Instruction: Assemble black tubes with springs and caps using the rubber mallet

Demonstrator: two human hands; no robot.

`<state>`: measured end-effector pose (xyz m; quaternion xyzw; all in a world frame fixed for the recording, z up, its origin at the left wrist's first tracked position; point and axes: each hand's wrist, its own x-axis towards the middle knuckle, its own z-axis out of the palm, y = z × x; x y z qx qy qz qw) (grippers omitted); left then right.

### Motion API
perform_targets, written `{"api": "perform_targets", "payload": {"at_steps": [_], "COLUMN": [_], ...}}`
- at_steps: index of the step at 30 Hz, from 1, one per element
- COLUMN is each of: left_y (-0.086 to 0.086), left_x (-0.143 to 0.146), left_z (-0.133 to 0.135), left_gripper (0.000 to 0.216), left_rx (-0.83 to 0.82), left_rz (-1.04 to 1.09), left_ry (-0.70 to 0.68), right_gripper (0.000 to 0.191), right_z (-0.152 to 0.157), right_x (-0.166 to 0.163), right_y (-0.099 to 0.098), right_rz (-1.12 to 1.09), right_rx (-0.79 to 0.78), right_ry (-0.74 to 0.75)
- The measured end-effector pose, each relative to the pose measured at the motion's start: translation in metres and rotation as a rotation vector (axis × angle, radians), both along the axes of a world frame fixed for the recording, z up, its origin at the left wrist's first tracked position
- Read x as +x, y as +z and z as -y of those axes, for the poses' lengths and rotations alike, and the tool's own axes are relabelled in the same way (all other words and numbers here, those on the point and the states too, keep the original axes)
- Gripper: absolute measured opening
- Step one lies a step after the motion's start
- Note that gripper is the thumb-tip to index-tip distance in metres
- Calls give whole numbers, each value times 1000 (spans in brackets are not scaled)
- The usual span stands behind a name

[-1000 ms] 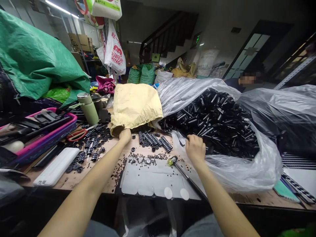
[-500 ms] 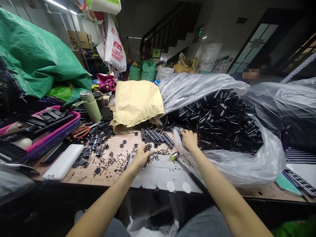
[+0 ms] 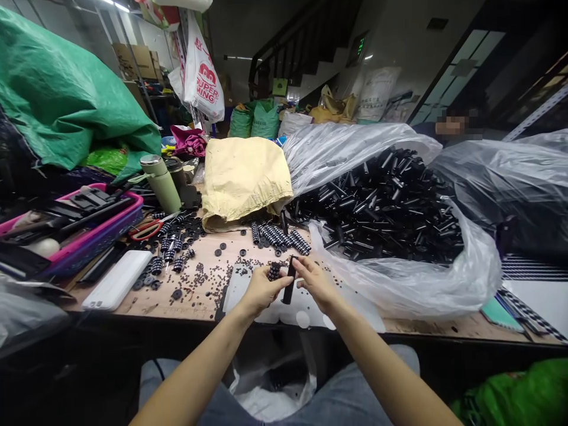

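My left hand [image 3: 261, 289] is closed around a short black-and-white patterned cylinder [image 3: 274, 271], and its thumb reaches to a black tube [image 3: 289, 285]. The fingers of my right hand [image 3: 316, 281] pinch that tube near its upper end, holding it nearly upright above a pale sheet [image 3: 350, 307] at the table's front. More patterned cylinders [image 3: 277, 238] lie just beyond my hands. To the right, a heap of similar black tubes [image 3: 377, 207] fills an open clear plastic bag [image 3: 477, 260]. The hammer seen earlier is hidden now.
Small black rings [image 3: 199, 278] are scattered left of my hands. Farther left are red-handled scissors [image 3: 148, 229], a white box-like thing [image 3: 118, 280], a pink basket [image 3: 133, 208] and a green flask [image 3: 162, 186]. A yellow sack [image 3: 246, 177] stands behind. A person sits at the far right.
My right hand has come from the bag's edge to my left hand, and a black tube is now in its fingers. My left hand has shifted slightly right with the patterned cylinder.
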<state>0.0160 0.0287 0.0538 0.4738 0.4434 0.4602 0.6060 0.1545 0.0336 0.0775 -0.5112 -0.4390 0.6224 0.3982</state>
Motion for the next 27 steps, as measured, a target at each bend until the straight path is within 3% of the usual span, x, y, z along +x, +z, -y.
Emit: {"api": "perform_targets", "payload": {"at_steps": [2, 4, 6, 9, 11, 14, 16, 21, 27], "left_y": [-3, -7, -9, -9, -7, -1, 3, 7, 10], "left_x": [-1, -2, -2, -2, -2, -3, -2, 3, 10], "left_z": [5, 10, 13, 15, 15, 15, 16, 19, 23], "left_gripper": [24, 21, 18, 25, 34, 44, 48, 44, 36], "left_rx": [233, 436, 491, 294, 96, -92, -164, -268, -358], "left_rz": [-124, -247, -283, -85, 104, 221, 230, 316, 367], "left_ry": [91, 115, 90, 60, 9, -52, -38, 83, 47], "right_gripper": [51, 59, 57, 52, 71, 97, 102, 98, 95], "right_z": [9, 16, 21, 26, 29, 36, 42, 48, 45], "right_x": [-3, -6, -8, -6, -2, 4, 4, -2, -4], "right_y": [0, -3, -6, -11, -13, -13, -12, -7, -12], "right_rz": [-133, -290, -353, -137, 168, 514, 614, 727, 668], "right_rx": [-212, -408, -441, -185, 117, 533, 695, 862, 867], "right_ry": [-5, 124, 161, -25, -73, 71, 166, 260, 322]}}
